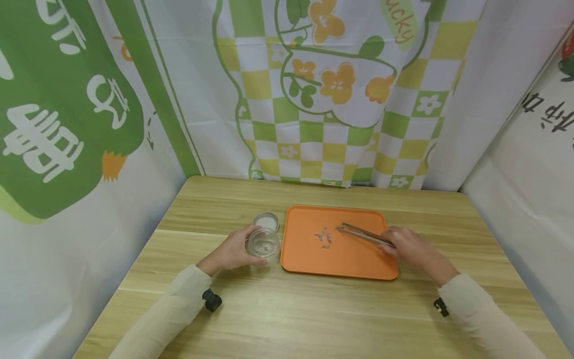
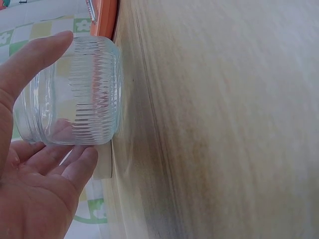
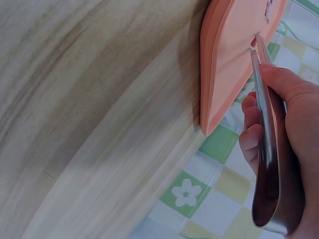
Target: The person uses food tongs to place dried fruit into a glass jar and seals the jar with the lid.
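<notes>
My left hand point(image 1: 234, 249) holds a clear glass jar point(image 2: 94, 94) with ribbed sides, thumb on one side and fingers on the other. The jar stands upright on the table, left of an orange tray point(image 1: 300, 259). Over the tray's right side, my right hand point(image 1: 410, 247) grips metal tongs point(image 1: 365, 233), which point left. At their tips is a small reddish-brown piece point(image 3: 254, 42). Several small greyish-brown pieces point(image 1: 328, 238) lie scattered mid-tray, left of the tong tips.
Behind the jar, a round lid point(image 1: 266, 221) lies on the wooden table point(image 1: 287, 314). A patterned curtain point(image 1: 314, 144) hangs along the table's back edge, with printed cloths at both sides.
</notes>
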### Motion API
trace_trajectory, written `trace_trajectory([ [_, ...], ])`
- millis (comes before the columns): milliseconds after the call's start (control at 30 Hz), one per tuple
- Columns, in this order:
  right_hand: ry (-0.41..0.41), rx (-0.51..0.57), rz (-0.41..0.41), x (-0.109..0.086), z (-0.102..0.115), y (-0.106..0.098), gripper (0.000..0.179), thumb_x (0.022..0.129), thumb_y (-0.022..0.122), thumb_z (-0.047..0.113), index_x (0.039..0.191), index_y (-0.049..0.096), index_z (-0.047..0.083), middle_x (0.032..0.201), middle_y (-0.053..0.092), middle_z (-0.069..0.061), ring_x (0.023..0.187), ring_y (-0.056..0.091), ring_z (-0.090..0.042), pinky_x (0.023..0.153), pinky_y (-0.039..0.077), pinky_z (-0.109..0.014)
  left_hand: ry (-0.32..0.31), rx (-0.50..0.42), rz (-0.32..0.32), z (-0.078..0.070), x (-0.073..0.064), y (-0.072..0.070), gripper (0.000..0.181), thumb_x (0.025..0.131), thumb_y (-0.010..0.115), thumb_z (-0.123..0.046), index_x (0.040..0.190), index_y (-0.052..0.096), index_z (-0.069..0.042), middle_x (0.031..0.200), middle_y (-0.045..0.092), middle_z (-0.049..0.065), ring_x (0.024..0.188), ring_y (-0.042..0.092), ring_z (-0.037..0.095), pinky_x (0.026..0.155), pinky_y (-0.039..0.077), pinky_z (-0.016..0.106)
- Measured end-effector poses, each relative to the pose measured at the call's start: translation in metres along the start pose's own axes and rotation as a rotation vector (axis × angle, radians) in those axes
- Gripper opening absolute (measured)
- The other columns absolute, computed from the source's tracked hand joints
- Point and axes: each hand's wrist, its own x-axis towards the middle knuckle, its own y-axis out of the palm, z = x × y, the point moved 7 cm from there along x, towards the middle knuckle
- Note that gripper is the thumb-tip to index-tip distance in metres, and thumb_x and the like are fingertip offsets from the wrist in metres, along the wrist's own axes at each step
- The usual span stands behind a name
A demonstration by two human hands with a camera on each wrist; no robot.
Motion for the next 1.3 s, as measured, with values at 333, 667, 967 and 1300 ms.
trace_trajectory([
  [333,-0.102,-0.025,-0.064,-0.002,0.005,-0.001,0.005,0.094,0.078,0.008,0.097,0.077,0.004,0.087,0.071,-0.003,0.073,0.065,-0.011,0.063,0.056,-0.03,-0.007,0.001,0.001,0.0,-0.001,0.001,0.09,0.076,0.097,-0.033,0.149,0.051,-0.005,0.139,0.065,0.016,0.132,0.061,0.035,0.111,0.051,0.055],
  [667,-0.092,0.011,-0.047,-0.002,0.004,-0.001,0.007,0.095,0.076,0.006,0.1,0.078,0.001,0.09,0.073,-0.005,0.076,0.067,-0.012,0.064,0.057,-0.03,-0.003,0.004,-0.004,0.0,-0.001,0.001,0.09,0.077,0.096,-0.034,0.149,0.051,-0.004,0.139,0.065,0.016,0.131,0.061,0.035,0.11,0.051,0.054],
  [967,-0.115,0.039,-0.056,-0.001,0.013,-0.014,0.004,0.095,0.077,0.005,0.094,0.077,0.001,0.081,0.066,-0.001,0.068,0.055,-0.004,0.057,0.049,-0.024,-0.013,0.006,-0.001,0.0,-0.001,0.001,0.092,0.076,0.097,-0.034,0.15,0.051,-0.005,0.139,0.064,0.017,0.131,0.061,0.035,0.111,0.051,0.054],
  [1300,-0.123,0.078,-0.032,0.007,0.022,-0.022,0.013,0.096,0.075,0.005,0.084,0.07,0.007,0.074,0.058,0.005,0.064,0.043,0.001,0.055,0.042,-0.021,-0.009,0.002,0.003,0.0,0.0,0.0,0.092,0.076,0.097,-0.033,0.15,0.05,-0.004,0.139,0.064,0.018,0.131,0.061,0.036,0.11,0.051,0.055],
])
